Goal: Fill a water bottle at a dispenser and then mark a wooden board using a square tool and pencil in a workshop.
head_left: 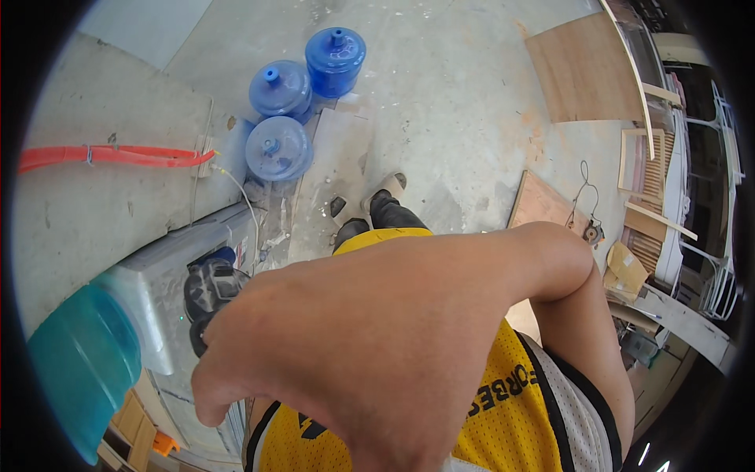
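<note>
The person's right hand (354, 338) looms nearest the camera, its back filling the lower middle, with the fingers (211, 401) at the left end. Most of them are hidden, so whether they are open, closed or gripping anything cannot be told. Below and to their right is the wearer's yellow jersey (519, 440). Just beyond the fingers shows a dark device (208, 287), partly covered by the hand; contact cannot be judged. Left of it stands a greyish plastic bin (145, 299), with a teal container (86, 354) left of the fingers. Farther forward and right are shoes (392, 185). Beyond, three blue water jugs (279, 149) stand clustered; a plywood sheet (590, 71) lies far to the right.
</note>
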Available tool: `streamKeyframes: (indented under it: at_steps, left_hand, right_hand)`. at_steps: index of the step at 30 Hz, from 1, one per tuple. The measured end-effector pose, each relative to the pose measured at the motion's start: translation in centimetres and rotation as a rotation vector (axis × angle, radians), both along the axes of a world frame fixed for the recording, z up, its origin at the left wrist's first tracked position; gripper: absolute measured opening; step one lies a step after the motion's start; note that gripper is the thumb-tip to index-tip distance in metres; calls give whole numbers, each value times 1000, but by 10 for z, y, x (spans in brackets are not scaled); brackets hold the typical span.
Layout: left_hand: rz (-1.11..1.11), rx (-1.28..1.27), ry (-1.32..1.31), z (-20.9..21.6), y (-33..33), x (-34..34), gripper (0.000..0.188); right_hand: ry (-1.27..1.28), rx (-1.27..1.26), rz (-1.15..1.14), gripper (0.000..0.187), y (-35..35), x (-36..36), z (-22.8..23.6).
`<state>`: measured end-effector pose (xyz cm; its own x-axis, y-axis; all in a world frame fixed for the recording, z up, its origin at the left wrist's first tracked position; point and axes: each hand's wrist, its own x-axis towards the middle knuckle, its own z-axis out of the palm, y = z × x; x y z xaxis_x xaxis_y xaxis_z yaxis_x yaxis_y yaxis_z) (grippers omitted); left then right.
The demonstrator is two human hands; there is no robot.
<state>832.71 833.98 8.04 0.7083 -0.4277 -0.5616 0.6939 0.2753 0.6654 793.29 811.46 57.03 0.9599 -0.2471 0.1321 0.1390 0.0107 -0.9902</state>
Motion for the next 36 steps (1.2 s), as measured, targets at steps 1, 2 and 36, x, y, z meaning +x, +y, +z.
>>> streamKeyframes:
  at_steps: [1,2,36]
  left_hand:
    - [-4,4,-2,0,2,2,89]
    - [-9,6,-3,2,3,4,88]
    - [303,-154,-56,-40,16,-1,87]
  right_hand:
    - [11,-29,-10,75,-1,3,2]
    - [23,-63,-29,74,-2,6,4]
    - [1429,568,-870,36,216,-350,-372]
